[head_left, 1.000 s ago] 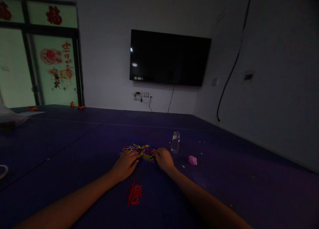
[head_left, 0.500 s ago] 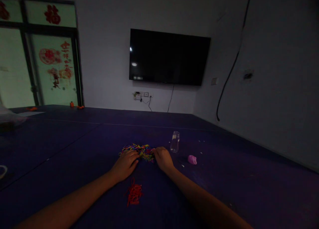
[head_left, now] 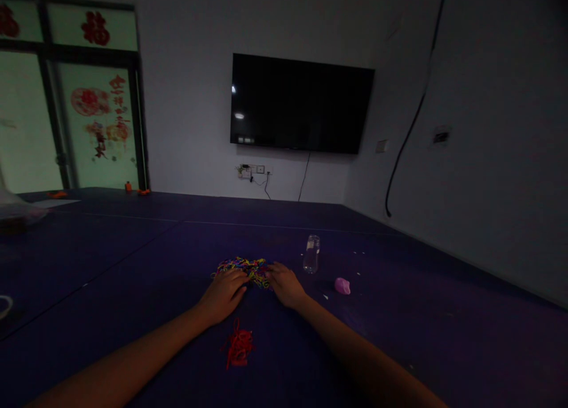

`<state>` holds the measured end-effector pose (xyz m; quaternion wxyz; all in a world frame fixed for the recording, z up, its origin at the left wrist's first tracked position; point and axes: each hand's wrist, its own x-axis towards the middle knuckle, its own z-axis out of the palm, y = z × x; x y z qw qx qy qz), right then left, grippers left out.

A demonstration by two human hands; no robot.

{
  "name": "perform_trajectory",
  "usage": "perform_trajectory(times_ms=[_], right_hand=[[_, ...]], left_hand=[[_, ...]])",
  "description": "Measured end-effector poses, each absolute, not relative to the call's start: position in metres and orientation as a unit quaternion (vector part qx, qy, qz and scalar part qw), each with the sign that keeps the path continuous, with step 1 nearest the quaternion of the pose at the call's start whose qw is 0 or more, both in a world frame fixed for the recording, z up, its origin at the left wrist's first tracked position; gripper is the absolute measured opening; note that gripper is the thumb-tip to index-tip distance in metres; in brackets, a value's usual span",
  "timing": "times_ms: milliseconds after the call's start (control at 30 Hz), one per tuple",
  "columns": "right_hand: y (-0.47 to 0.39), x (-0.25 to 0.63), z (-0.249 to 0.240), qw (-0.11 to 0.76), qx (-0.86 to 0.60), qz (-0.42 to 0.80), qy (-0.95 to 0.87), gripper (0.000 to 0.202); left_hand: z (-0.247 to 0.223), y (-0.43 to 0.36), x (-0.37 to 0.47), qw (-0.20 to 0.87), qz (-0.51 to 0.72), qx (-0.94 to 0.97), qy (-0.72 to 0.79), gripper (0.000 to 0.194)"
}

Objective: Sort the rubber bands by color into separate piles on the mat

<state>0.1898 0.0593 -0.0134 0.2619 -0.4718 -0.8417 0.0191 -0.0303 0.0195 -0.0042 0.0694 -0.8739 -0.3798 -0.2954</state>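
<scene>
Multicoloured tangle of thin rubber bands lies mid-table on the dark purple tabletop. Your left hand rests flat on its near edge, fingers loose; your right hand touches its right end, grip unclear. Small red band pile sits nearer you.

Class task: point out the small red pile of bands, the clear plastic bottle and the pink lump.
small red pile of bands (head_left: pixel 239 345), head view, middle
clear plastic bottle (head_left: pixel 312 255), head view, body
pink lump (head_left: pixel 342 285), head view, centre
</scene>
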Motion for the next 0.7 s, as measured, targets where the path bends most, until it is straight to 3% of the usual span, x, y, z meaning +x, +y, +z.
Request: perform_trajectory(times_ms=[400, 700], right_hand=[[0.0659, 0.1911, -0.0186, 0.256, -0.438, 0.015, -0.861, 0.038], [0.0678, 0.1922, -0.0172, 0.363, -0.357, 0.058, -0.859, 0.047]], left_hand=[[-0.0027, 0.0175, -0.0303, 0.063, -0.302, -0.877, -0.368, 0.027], [-0.0009, 0.0166, -0.0299, 0.062, -0.3, -0.878, -0.367, 0.027]])
